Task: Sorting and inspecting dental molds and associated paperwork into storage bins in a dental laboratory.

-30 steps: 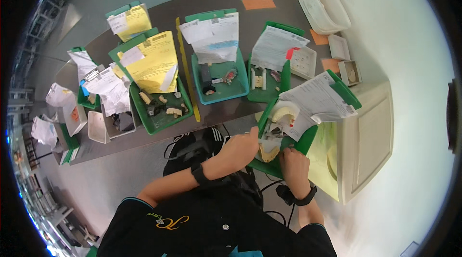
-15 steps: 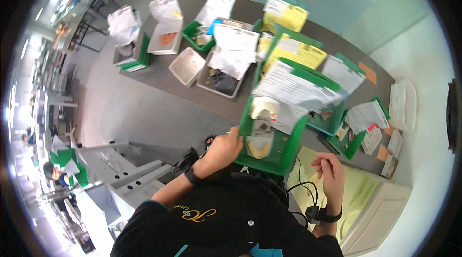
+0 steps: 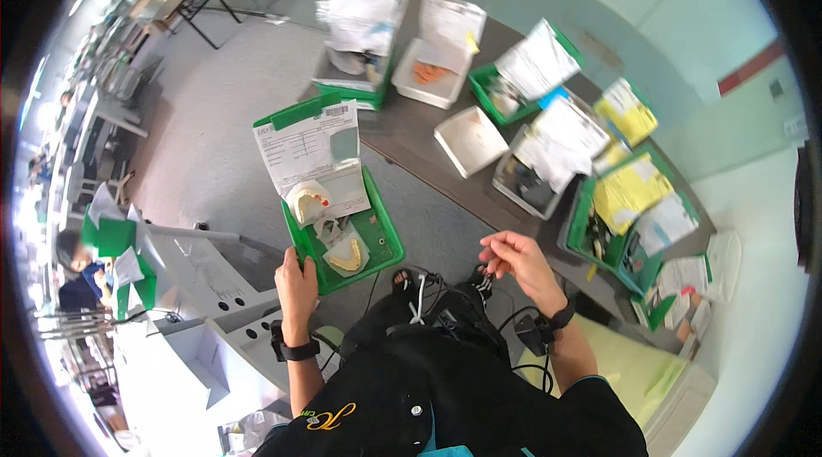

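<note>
My left hand (image 3: 296, 287) grips the near left edge of a green tray (image 3: 387, 219), held up in the air left of the table. Inside lie a white dental cast (image 3: 303, 203) with a red mark and a second, yellowish dental cast (image 3: 348, 261). A greyish hinge-like piece (image 3: 328, 231) sits between them. At the tray's far end a printed form (image 3: 295, 153) leans against an upright green clip or board (image 3: 287, 117). My right hand (image 3: 522, 265) hovers in front of the table edge with loosely bent fingers, apart from the tray and holding nothing.
On the dark table (image 3: 402, 142) stand several trays with papers and casts, among them a white tray (image 3: 471, 142) and a grey tray (image 3: 524, 192). A pale yellow surface (image 3: 604, 354) is at lower right. Left of me are a grey-white bench (image 3: 205, 273) and a seated person (image 3: 81, 264).
My left hand has carried the green tray leftward, off the row of trays. The view has turned left, and my right hand has moved away from the yellow surface.
</note>
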### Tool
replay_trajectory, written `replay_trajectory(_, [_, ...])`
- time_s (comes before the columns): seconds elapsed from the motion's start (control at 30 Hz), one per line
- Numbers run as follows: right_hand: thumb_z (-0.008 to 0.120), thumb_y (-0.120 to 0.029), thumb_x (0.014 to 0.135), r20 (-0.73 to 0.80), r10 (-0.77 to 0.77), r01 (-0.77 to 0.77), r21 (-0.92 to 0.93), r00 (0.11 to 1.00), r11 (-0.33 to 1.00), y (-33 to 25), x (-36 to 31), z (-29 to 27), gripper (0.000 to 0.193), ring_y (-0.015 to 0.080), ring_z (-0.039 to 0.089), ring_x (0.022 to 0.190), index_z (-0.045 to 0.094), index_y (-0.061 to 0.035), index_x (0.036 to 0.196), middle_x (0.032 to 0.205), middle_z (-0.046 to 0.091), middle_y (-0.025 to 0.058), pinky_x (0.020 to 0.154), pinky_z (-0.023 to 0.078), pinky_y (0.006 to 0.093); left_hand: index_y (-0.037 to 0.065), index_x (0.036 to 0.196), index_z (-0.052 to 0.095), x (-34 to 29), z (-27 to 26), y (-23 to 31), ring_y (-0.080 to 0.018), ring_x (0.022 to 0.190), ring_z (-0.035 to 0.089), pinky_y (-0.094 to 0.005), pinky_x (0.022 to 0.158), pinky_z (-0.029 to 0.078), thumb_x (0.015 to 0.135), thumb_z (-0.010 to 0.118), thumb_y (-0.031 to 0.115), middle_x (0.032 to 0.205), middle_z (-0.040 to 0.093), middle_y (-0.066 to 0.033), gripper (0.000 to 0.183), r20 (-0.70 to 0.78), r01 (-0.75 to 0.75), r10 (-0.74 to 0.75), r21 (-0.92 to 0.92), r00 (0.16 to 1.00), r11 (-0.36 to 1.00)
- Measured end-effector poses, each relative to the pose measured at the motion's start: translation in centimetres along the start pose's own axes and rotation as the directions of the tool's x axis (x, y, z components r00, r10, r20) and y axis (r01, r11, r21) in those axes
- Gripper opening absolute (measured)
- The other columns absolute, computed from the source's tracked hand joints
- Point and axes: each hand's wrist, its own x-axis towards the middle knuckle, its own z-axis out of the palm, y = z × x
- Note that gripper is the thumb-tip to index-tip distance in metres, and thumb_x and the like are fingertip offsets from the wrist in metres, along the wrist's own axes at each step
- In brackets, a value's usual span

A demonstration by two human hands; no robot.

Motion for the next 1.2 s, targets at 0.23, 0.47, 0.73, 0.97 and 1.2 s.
replay_trajectory(0.23, [0.05, -0.023, 0.088, 0.052, 0.015, -0.008, -0.122, 0.999, 0.993, -5.1, 9.2, 6.5, 0.025, 0.006, 0.051, 0.06, 0.059, -0.0011, 0.094, 0.073, 0.058, 0.0026, 0.053, 0.042, 0.0184, -0.005, 0.076, 0.049, 14.0, -5.8, -0.1, -0.0369, 0.056, 0.053, -0.0409, 0.05, 0.04, 0.074, 0.052, 0.009, 0.06, 0.053, -0.0211, 0.014, -0.097, -0.071, 0.064, -0.07, 0.993, 0.995])
replay_trajectory(0.47, [0.048, -0.038, 0.087, -0.124, -0.164, 0.164, -0.007, 0.979, 0.986, -8.3, 23.8, 7.8, 0.039, 0.0067, 0.047, 0.051, 0.059, -0.0005, 0.089, 0.064, 0.054, 0.002, 0.047, 0.038, 0.0196, -0.002, 0.072, 0.055, 33.2, 1.1, 1.9, -0.0396, 0.063, 0.054, -0.0462, 0.058, 0.043, 0.071, 0.052, 0.018, 0.064, 0.055, -0.0223, 0.02, -0.023, -0.344, 0.343, -0.11, 0.939, 0.933])
replay_trajectory(0.73, [0.045, -0.058, 0.08, -0.299, -0.31, 0.127, -0.502, 0.902, 0.856, -10.1, 39.4, 6.0, 0.064, 0.0146, 0.053, 0.056, 0.053, 0.0051, 0.082, 0.071, 0.051, 0.0089, 0.051, 0.043, 0.0258, -0.001, 0.071, 0.057, 41.4, 9.5, -0.2, -0.0386, 0.066, 0.056, -0.0449, 0.062, 0.045, 0.068, 0.056, 0.019, 0.068, 0.057, -0.0221, 0.021, 0.079, -0.372, 0.401, -0.246, 0.913, 0.895])
replay_trajectory(0.97, [0.053, -0.043, 0.08, -0.213, -0.661, 0.249, -0.809, 0.719, 0.532, -8.9, 42.6, 6.8, 0.048, 0.03, 0.037, 0.105, 0.052, 0.0031, 0.069, 0.086, 0.051, 0.0176, 0.071, 0.039, 0.0368, -0.001, 0.075, 0.062, 42.5, 8.7, -0.9, -0.0337, 0.064, 0.059, -0.0384, 0.059, 0.048, 0.064, 0.062, 0.02, 0.068, 0.06, -0.0192, 0.024, 0.074, -0.265, 0.314, -0.38, 0.946, 0.886])
replay_trajectory(1.2, [0.059, -0.034, 0.076, -0.3, -0.779, 0.106, -0.9, 0.55, 0.422, -11.5, 38.9, 12.2, 0.037, 0.0335, 0.055, 0.064, 0.055, 0.0023, 0.073, 0.074, 0.057, 0.0182, 0.06, 0.041, 0.0426, -0.001, 0.086, 0.047, 43.1, 8.6, -1.6, -0.0376, 0.066, 0.058, -0.0443, 0.061, 0.046, 0.071, 0.059, 0.023, 0.069, 0.059, -0.0202, 0.031, 0.286, -0.264, 0.378, -0.367, 0.881, 0.892])
